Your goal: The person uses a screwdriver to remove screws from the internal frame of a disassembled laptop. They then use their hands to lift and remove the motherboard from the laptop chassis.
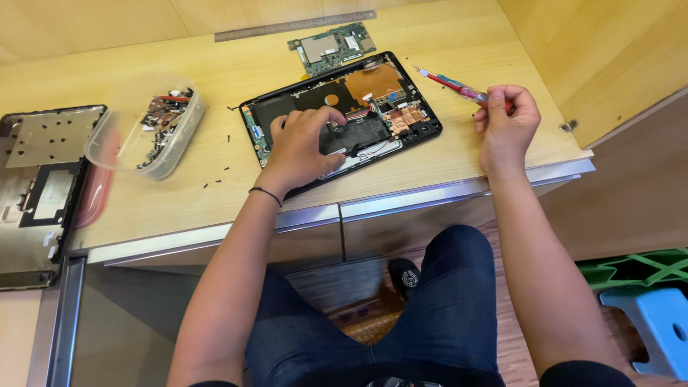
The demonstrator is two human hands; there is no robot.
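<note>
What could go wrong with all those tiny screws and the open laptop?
The loose black screws scattered on the desk could roll off or get lost. The left hand pressing inside the open laptop might bend a delicate part. The screwdriver in the right hand could scratch something.

An opened laptop base (pixel 344 115) is pressed down by the left hand (pixel 297 147), while a red screwdriver (pixel 455 86) is gripped in the right hand (pixel 505 122).

A clear plastic tub (pixel 147 129) of what look like small parts, a steel ruler (pixel 295 25), a loose circuit board (pixel 333 46), a blue stool (pixel 656 322).
</note>
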